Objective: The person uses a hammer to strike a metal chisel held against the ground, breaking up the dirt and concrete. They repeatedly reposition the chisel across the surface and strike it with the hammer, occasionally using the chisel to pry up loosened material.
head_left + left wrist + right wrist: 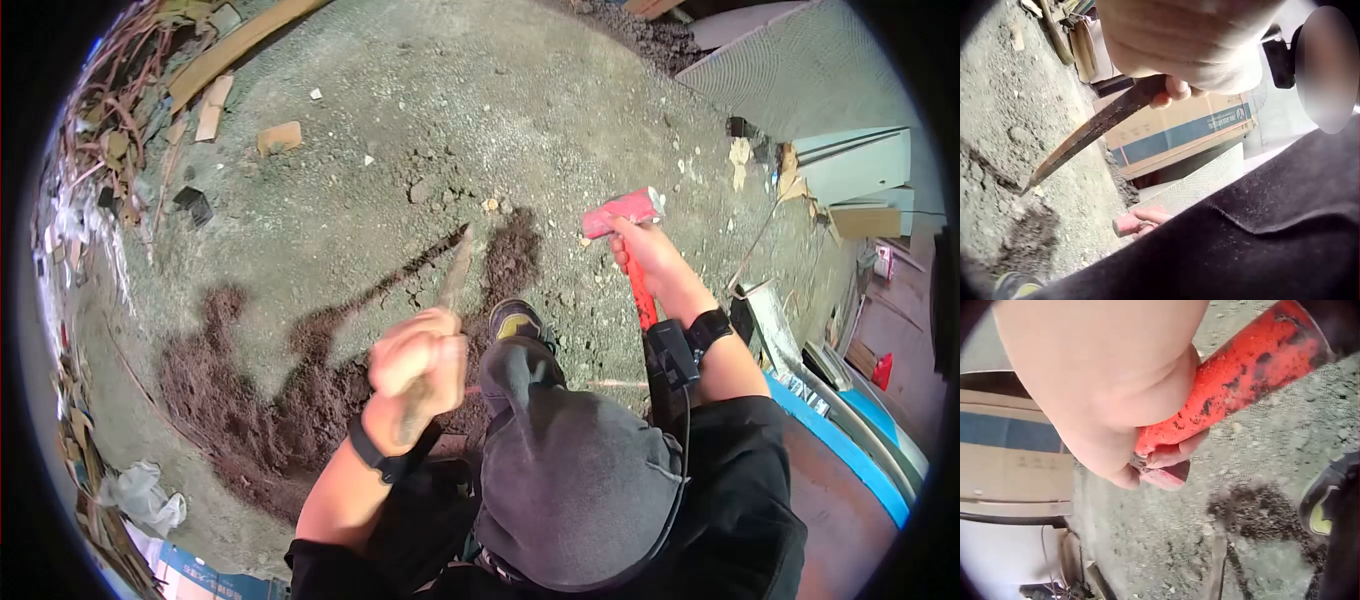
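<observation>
Dark trouser knee (575, 480) fills the foreground of the head view, with a shoe (515, 322) beyond it on gritty ground (560, 110); the left hand (418, 365), blurred, has its fingers curled round a rusty pointed bar (457, 273), whose tip stands at the end of a dark furrow (420, 262); the right hand (645, 255) grasps a red hammer (641, 288) close under its head, well apart from the bar.

Left wrist view: the bar slants down from the fist; whether its point touches the ground I cannot tell; a cardboard box (1179, 128) lies beyond; seating that point firmly and keeping the bar steady along the furrow would serve best.

Right wrist view: fingers wrap the hammer's scuffed handle; a grip farther from the head would likely allow a fuller swing.
</observation>
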`<state>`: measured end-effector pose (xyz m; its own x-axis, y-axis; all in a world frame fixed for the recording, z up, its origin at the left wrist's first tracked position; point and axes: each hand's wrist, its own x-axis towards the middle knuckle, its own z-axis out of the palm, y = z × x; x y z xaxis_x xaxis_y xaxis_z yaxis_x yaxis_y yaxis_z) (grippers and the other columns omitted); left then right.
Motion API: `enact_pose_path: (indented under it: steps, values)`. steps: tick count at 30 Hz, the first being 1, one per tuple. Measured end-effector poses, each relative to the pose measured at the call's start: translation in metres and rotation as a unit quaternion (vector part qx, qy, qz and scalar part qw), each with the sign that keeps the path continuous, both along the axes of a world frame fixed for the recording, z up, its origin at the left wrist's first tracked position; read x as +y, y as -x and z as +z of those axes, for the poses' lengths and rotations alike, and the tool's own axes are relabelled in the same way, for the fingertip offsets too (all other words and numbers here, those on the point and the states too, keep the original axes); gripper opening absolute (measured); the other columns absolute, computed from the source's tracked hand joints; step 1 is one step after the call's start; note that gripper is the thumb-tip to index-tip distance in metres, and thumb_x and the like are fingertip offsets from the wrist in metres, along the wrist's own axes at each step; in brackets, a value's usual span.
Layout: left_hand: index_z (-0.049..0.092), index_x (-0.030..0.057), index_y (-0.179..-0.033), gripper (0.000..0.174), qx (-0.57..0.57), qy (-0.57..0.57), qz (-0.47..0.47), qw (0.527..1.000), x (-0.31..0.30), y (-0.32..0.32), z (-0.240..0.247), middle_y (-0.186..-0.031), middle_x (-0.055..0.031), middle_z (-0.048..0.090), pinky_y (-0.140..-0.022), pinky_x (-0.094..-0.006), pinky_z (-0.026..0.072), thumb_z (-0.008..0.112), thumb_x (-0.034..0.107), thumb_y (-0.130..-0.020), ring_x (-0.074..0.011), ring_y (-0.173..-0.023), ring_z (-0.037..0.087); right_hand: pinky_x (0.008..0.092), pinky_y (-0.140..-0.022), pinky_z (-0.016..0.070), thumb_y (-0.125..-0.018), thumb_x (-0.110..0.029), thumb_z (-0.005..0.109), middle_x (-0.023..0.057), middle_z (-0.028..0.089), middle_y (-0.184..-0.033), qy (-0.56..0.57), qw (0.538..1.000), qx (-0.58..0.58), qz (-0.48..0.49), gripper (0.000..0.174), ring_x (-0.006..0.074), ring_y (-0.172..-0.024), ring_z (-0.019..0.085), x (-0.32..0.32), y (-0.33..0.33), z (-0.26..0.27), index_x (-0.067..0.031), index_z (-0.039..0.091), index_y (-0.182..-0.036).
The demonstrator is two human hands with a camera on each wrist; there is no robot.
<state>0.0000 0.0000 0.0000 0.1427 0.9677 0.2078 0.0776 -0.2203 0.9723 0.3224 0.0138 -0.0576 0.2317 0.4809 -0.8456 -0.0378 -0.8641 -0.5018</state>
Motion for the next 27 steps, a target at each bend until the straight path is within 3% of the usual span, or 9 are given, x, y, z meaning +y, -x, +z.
enact_pose_path:
  steps: [2,3,5,7,13,19,21,24,27]
  values:
    - [0.032,0.0022,-0.057,0.04,-0.019,0.007,-0.001,1.0,0.0,0.022,0.017,-0.051,-0.0044,0.038,-0.045,-0.0321,0.0377,0.039,0.014,-0.094,-0.0176,-0.044,0.038,0.0225,-0.043,0.0339,-0.082,-0.028,0.062,-0.0029,0.048,-0.061,0.0,0.999,0.017,-0.037,0.021,0.0066,-0.048,0.043,-0.011,0.017,-0.006,-0.0084,0.053,-0.083]
    - [0.03,0.0024,-0.057,0.039,-0.125,0.018,0.03,0.992,0.011,-0.007,-0.025,-0.05,-0.004,0.034,-0.043,-0.0302,0.034,0.035,0.012,-0.095,-0.0166,-0.043,0.033,0.0225,-0.043,0.0339,-0.082,-0.028,0.062,-0.0029,0.048,-0.061,0.012,0.998,-0.051,-0.039,0.021,0.0066,-0.048,0.043,-0.001,-0.027,-0.001,-0.0084,0.053,-0.083]
    - [0.037,-0.0015,-0.056,0.032,-0.068,0.076,-0.016,0.995,0.013,0.023,0.005,-0.052,-0.0086,0.045,-0.047,-0.0301,0.0425,0.043,0.0,-0.087,-0.0204,-0.046,0.046,0.0225,-0.042,0.0331,-0.082,-0.027,0.061,-0.0028,0.048,-0.061,-0.003,0.999,-0.012,-0.041,0.021,0.0065,-0.047,0.042,0.0,-0.006,-0.016,-0.0079,0.054,-0.081]
    - [0.036,0.0008,-0.058,0.03,-0.047,-0.036,-0.073,0.996,0.009,0.023,0.008,-0.054,-0.0087,0.045,-0.045,-0.0308,0.0415,0.054,0.001,-0.082,-0.0225,-0.046,0.045,0.0226,-0.042,0.033,-0.082,-0.027,0.061,-0.0027,0.048,-0.061,-0.021,1.0,0.002,-0.013,0.02,0.0067,-0.048,0.042,0.009,0.005,-0.022,-0.0076,0.054,-0.08]
    - [0.043,0.0059,-0.064,0.03,0.012,-0.018,-0.084,0.996,0.014,-0.017,0.008,-0.058,-0.0065,0.047,-0.046,-0.0344,0.0381,0.073,0.003,-0.065,-0.0242,-0.05,0.049,0.0216,-0.045,0.0329,-0.084,-0.026,0.06,-0.0042,0.046,-0.063,0.008,0.996,0.064,0.053,0.02,0.0056,-0.05,0.042,0.055,0.044,-0.019,-0.0083,0.052,-0.082]
    - [0.044,0.0054,-0.066,0.023,0.015,0.074,-0.25,0.965,0.067,-0.057,-0.022,-0.056,-0.0096,0.048,-0.047,-0.0394,0.0364,0.065,0.014,-0.068,-0.0309,-0.051,0.051,0.0238,-0.044,0.0336,-0.081,-0.029,0.064,-0.0025,0.046,-0.059,-0.074,0.982,0.07,0.16,0.024,0.0077,-0.048,0.042,0.114,0.049,-0.034,-0.0081,0.052,-0.079]
    - [0.048,0.0057,-0.067,0.015,0.072,0.06,-0.224,0.97,0.072,-0.067,-0.034,-0.055,-0.0119,0.05,-0.047,-0.041,0.0369,0.063,0.009,-0.065,-0.0326,-0.054,0.053,0.0235,-0.043,0.0331,-0.081,-0.029,0.064,-0.0026,0.045,-0.055,-0.142,0.968,-0.008,0.205,0.024,0.0077,-0.045,0.041,0.118,0.037,-0.036,-0.0087,0.052,-0.075]
    - [0.046,0.004,-0.062,0.015,0.086,0.123,-0.238,0.96,0.08,-0.066,-0.018,-0.057,-0.0144,0.051,-0.048,-0.0419,0.0354,0.061,0.006,-0.063,-0.0341,-0.055,0.053,0.0239,-0.042,0.0327,-0.082,-0.028,0.063,-0.0028,0.043,-0.052,-0.131,0.978,0.023,0.158,0.025,0.0077,-0.044,0.041,0.117,0.038,-0.044,-0.0097,0.052,-0.069]
    - [0.031,0.0034,-0.055,0.044,0.062,0.187,-0.191,0.962,0.077,-0.059,-0.009,-0.048,-0.0103,0.036,-0.043,-0.0356,0.0276,0.066,0.016,-0.079,-0.0249,-0.044,0.039,0.0246,-0.04,0.0323,-0.082,-0.028,0.062,-0.0028,0.043,-0.051,-0.093,0.988,0.065,0.103,0.023,0.0079,-0.044,0.043,0.112,0.042,-0.032,-0.0095,0.053,-0.071]
